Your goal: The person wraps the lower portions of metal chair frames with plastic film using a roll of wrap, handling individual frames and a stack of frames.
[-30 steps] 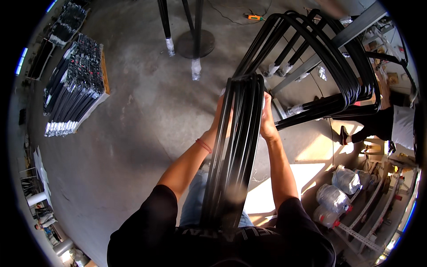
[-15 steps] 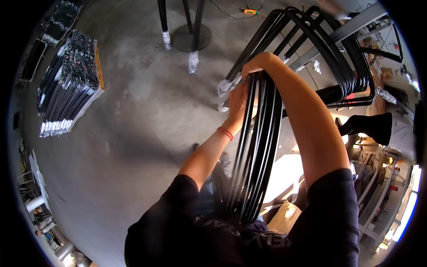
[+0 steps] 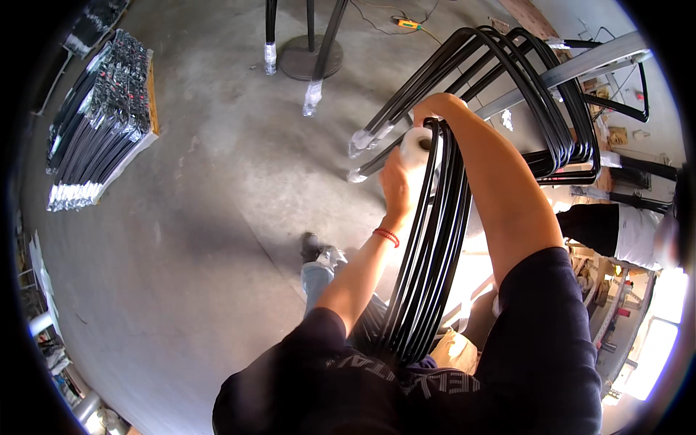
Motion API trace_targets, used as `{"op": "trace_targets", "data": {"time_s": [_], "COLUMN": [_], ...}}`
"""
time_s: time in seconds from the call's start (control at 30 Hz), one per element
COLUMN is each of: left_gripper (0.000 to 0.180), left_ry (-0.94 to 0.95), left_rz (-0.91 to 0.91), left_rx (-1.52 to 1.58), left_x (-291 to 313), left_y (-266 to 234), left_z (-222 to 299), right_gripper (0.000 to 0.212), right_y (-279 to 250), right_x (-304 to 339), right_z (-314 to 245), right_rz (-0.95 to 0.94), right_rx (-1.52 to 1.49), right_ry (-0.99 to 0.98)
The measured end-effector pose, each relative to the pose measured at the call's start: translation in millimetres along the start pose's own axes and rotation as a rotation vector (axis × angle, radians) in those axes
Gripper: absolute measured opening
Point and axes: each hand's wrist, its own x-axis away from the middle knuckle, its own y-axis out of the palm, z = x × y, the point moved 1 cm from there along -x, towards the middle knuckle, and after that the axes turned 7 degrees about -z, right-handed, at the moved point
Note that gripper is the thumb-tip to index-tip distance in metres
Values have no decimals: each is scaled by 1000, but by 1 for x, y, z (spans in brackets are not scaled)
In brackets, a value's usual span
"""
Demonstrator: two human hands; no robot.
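A bundle of bent black metal tube frames (image 3: 435, 239) runs from my body outward, its tubes lying side by side. My left hand (image 3: 396, 185), with a red bracelet at the wrist, is closed on a white roll of plastic wrap (image 3: 413, 151) at the bundle's left side near its far end. The roll's dark core hole faces up. Over that far end bends my right hand (image 3: 439, 106), its fingers curled down around the tubes; their tips are partly hidden.
More black tube frames (image 3: 500, 61) with plastic-wrapped ends lean on a grey metal bar (image 3: 565, 72) at right. A wrapped stack (image 3: 109, 116) stands far left. A round dark base (image 3: 293, 61) lies ahead by wrapped legs. Another person (image 3: 602, 228) is at right.
The plastic wrap roll has come into sight in my left hand beside the tubes. My right hand stays at the far end. My view has shifted slightly, and a shoe shows more.
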Motion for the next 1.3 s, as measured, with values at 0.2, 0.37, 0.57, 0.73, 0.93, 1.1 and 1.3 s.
{"op": "trace_targets", "data": {"time_s": [0.2,0.37,0.57,0.73,0.93,1.1,1.3], "left_gripper": [68,67,62,60,61,58,66], "left_ry": [117,170,213,166,98,487,295], "left_rz": [229,106,-165,-302,-382,-784,-923], "left_rx": [-15,-225,-72,149,223,70,316], "left_x": [-2,-95,-164,-174,-174,-197,-200], "left_y": [-33,-62,-36,-12,10,15,10], "left_z": [-5,-25,-13,-15,-47,-19,-27], "right_gripper": [32,36,49,46,27,32,34], "right_y": [10,9,9,12,23,59,104], "right_x": [21,45,32,37,16,13,-1], "right_z": [6,-2,3,26,62,57,80], "right_rz": [189,273,352,386,461,877,1333], "right_rx": [119,94,4,-71,-542,-1140,-1519], "right_ry": [-34,-182,-209,-266,-822,-750,-575]}}
